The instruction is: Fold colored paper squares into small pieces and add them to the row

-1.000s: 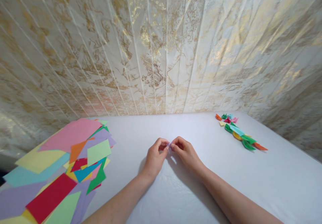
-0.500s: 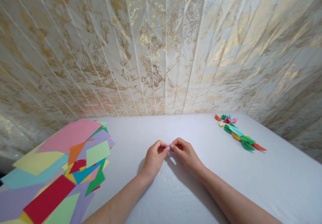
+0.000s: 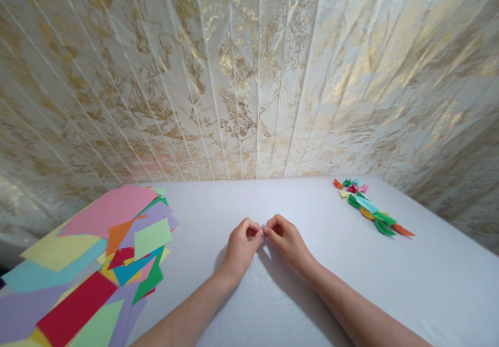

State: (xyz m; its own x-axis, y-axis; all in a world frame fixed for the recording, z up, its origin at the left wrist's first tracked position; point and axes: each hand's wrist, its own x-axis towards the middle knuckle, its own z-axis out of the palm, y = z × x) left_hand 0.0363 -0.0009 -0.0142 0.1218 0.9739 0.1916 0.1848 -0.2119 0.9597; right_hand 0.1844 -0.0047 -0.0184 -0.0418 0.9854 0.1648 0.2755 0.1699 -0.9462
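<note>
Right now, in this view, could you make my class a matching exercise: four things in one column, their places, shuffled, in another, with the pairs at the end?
Things
1. Small purple paper
2. Large pink sheet
3. Folded paper shapes
4. Gold-patterned backdrop

Places
A. On the right part of the white table
B. Behind the table
C. Pinched by the left hand and the right hand
D. Among the loose sheets on the left

Pairs
1-C, 2-D, 3-A, 4-B
</note>
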